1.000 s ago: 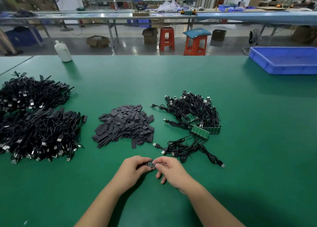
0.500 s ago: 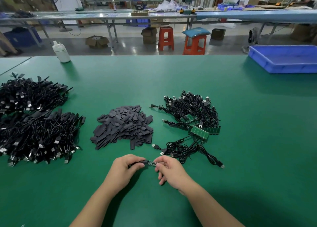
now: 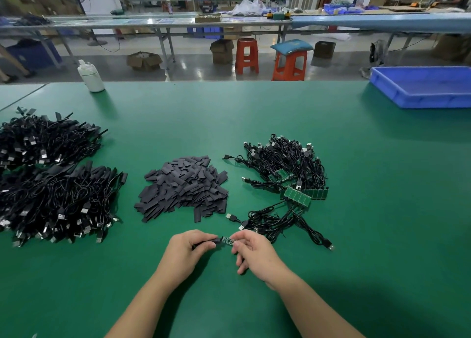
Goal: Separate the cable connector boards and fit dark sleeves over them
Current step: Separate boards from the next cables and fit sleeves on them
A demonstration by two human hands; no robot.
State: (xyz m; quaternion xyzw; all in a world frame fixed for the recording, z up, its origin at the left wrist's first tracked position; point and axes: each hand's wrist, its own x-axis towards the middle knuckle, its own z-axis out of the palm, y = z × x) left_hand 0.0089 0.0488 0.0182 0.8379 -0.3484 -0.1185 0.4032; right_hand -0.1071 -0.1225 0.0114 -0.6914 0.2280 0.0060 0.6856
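Near the table's front edge, my left hand (image 3: 190,251) grips a dark sleeve (image 3: 207,242) whose open end meets a small green connector board (image 3: 226,240). My right hand (image 3: 252,252) pinches the board's right end with thumb and forefinger. A heap of flat dark sleeves (image 3: 183,187) lies behind my hands. To its right sits a tangle of black cables (image 3: 283,164) with joined green boards (image 3: 303,193), and a smaller cable bundle (image 3: 275,223) just beside my right hand.
Two big piles of black sleeved cables (image 3: 53,184) fill the left of the green table (image 3: 382,210). A white bottle (image 3: 90,76) stands at the far left edge, a blue tray (image 3: 423,87) at the far right. Stools and benches lie beyond.
My hands have drawn slightly apart, so more of the green board shows between them. The left hand now holds the sleeve out towards the board's left end.
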